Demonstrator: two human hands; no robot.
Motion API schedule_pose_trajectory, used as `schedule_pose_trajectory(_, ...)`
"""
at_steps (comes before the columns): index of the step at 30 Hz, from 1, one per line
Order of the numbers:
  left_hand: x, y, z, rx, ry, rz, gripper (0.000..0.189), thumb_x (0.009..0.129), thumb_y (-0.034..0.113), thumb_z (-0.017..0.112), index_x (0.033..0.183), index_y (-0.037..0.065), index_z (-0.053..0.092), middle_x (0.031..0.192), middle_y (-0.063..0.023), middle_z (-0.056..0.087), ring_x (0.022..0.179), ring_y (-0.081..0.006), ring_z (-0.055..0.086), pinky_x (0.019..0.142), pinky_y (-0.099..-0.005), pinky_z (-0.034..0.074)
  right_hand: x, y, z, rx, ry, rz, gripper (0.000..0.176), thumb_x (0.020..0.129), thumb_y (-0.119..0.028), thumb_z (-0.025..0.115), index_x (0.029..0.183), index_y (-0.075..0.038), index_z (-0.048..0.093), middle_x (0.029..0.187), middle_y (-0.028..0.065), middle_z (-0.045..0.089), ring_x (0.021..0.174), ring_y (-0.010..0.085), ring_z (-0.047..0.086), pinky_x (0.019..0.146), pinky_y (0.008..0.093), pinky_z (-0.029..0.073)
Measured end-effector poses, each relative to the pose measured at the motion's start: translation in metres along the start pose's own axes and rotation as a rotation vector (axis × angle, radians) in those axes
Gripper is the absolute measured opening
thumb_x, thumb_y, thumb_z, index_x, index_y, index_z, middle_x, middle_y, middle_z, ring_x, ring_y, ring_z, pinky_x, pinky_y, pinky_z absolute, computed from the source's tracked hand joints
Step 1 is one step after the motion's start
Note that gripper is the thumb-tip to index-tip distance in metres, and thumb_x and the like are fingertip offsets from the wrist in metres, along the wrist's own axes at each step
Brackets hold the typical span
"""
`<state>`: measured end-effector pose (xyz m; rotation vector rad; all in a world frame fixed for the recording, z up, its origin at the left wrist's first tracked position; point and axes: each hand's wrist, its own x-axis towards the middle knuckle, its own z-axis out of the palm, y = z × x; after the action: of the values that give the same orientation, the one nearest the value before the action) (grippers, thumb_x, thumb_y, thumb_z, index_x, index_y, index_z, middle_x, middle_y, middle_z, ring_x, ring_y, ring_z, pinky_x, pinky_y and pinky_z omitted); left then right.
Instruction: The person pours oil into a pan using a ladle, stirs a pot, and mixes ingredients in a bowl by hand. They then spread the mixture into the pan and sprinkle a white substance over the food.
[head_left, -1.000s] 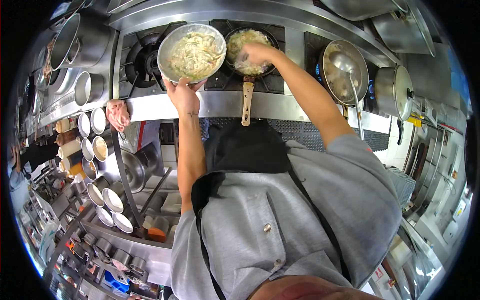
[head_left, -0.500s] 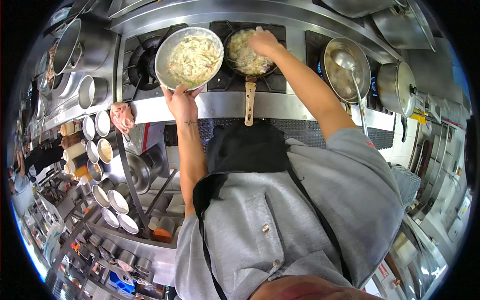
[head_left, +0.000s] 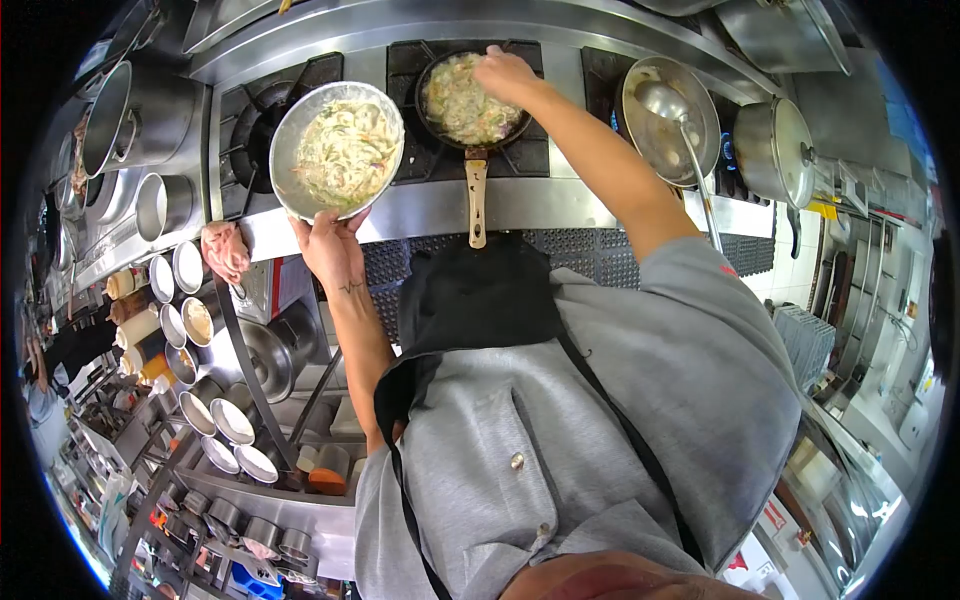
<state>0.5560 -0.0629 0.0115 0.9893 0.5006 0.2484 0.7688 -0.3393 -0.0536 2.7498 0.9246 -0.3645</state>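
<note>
My left hand [head_left: 332, 250] grips the near rim of a metal bowl [head_left: 284, 160], tilted toward me beside the pan. Inside the bowl lies a pale, wet mix of batter and shredded vegetables [head_left: 348, 150]. A dark frying pan [head_left: 427, 126] sits on the burner, its tan handle [head_left: 477, 205] pointing at me. A layer of the same-looking mix [head_left: 465, 108] covers the pan's bottom. My right hand [head_left: 506, 78] is over the pan's far right edge with fingers bent together; whatever is in them, if anything, is hidden.
To the right, a wide pan [head_left: 640, 135] with a ladle [head_left: 672, 110] stands on a burner, next to a lidded pot [head_left: 775, 150]. At left are a tall pot [head_left: 110, 120], a pink cloth [head_left: 226, 250] on the stove edge, and several small dishes [head_left: 232, 420].
The bowl in my left hand has moved left and toward me, away from the pan. My right hand has shifted toward the pan's far right edge. The whole view has slid slightly.
</note>
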Motion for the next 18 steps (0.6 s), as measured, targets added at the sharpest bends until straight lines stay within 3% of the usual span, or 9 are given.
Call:
schedule_pose_trajectory(1,-0.002,0.001,-0.001,0.002,0.002,-0.001,0.062,0.079,-0.009,0.041,0.137,0.008,0.028,0.123,-0.0208,0.051,0.1,-0.0342,0.062,0.073,-0.0469,0.06,-0.004,-0.001,0.005,0.064,0.079,0.04,0.014,0.08,-0.006,0.058,0.083,0.002,0.069,0.106,0.0177,0.065,0.109,0.0351,0.054,0.089,0.0424,0.05)
schedule_pose_trajectory(5,-0.007,0.001,-0.002,-0.01,-0.001,-0.004,0.061,0.079,-0.009,0.041,0.137,0.007,0.029,0.122,-0.02,0.052,0.098,-0.0329,0.063,0.071,-0.0462,0.06,-0.001,-0.003,0.011,0.077,0.105,-0.028,0.014,0.08,-0.006,0.058,0.086,0.0,0.069,0.101,0.018,0.066,0.105,0.0359,0.056,0.085,0.0416,0.05)
schedule_pose_trajectory(7,-0.008,0.0,-0.004,-0.013,0.004,-0.012,0.06,0.079,-0.009,0.041,0.136,0.007,0.029,0.121,-0.0197,0.052,0.097,-0.0324,0.063,0.071,-0.0457,0.06,-0.004,-0.013,0.019,0.414,0.055,-0.053,0.016,0.08,-0.008,0.057,0.089,-0.003,0.069,0.097,0.0187,0.067,0.101,0.0357,0.058,0.081,0.0427,0.049)
schedule_pose_trajectory(8,-0.008,0.0,-0.005,-0.016,-0.003,-0.016,0.064,0.079,-0.01,0.039,0.139,0.008,0.026,0.123,-0.0206,0.051,0.097,-0.0336,0.063,0.07,-0.0456,0.061,-0.003,-0.012,0.022,0.416,0.056,-0.053,0.016,0.08,-0.008,0.057,0.089,-0.003,0.069,0.097,0.0187,0.067,0.101,0.0357,0.058,0.081,0.0427,0.049)
schedule_pose_trajectory(10,-0.007,-0.001,-0.007,-0.018,-0.007,-0.017,0.067,0.079,-0.01,0.036,0.142,0.009,0.023,0.125,-0.0214,0.05,0.098,-0.0347,0.063,0.069,-0.0455,0.061,-0.001,-0.007,0.024,0.464,-0.178,0.027,0.023,0.075,0.003,0.057,0.093,-0.006,0.069,0.098,0.0178,0.065,0.106,0.0363,0.056,0.089,0.0414,0.049)
schedule_pose_trajectory(13,-0.009,-0.002,-0.01,-0.033,-0.003,-0.022,0.066,0.079,-0.01,0.035,0.142,0.008,0.023,0.125,-0.0213,0.05,0.098,-0.035,0.063,0.069,-0.0456,0.061,-0.023,-0.007,-0.02,0.276,-0.167,-0.108,0.022,0.079,-0.008,0.053,0.095,-0.006,0.068,0.102,0.0204,0.065,0.093,0.0343,0.063,0.081,0.0455,0.049)
schedule_pose_trajectory(14,-0.009,-0.002,-0.01,-0.036,-0.001,-0.031,0.066,0.08,-0.01,0.036,0.141,0.009,0.023,0.125,-0.0211,0.05,0.098,-0.0352,0.063,0.069,-0.046,0.061,-0.025,-0.007,-0.008,0.278,-0.167,-0.106,0.022,0.079,-0.008,0.053,0.095,-0.006,0.068,0.102,0.0204,0.065,0.093,0.0343,0.063,0.081,0.0455,0.049)
schedule_pose_trajectory(16,-0.009,-0.001,-0.011,-0.034,-0.001,-0.036,0.066,0.08,-0.01,0.036,0.141,0.009,0.023,0.125,-0.021,0.05,0.098,-0.0355,0.063,0.069,-0.0464,0.061,-0.024,-0.005,0.023,0.171,0.079,-0.154,0.018,0.078,-0.005,0.052,0.09,-0.004,0.066,0.101,0.0207,0.065,0.091,0.0358,0.063,0.081,0.0451,0.05)
schedule_pose_trajectory(18,-0.011,-0.003,-0.02,-0.056,0.024,-0.064,0.065,0.08,-0.01,0.037,0.141,0.009,0.024,0.125,-0.0209,0.05,0.097,-0.0357,0.063,0.069,-0.0458,0.062,-0.02,0.008,0.027,0.177,0.056,-0.118,0.019,0.077,-0.005,0.053,0.092,-0.004,0.065,0.102,0.0207,0.065,0.094,0.0355,0.063,0.082,0.045,0.05)
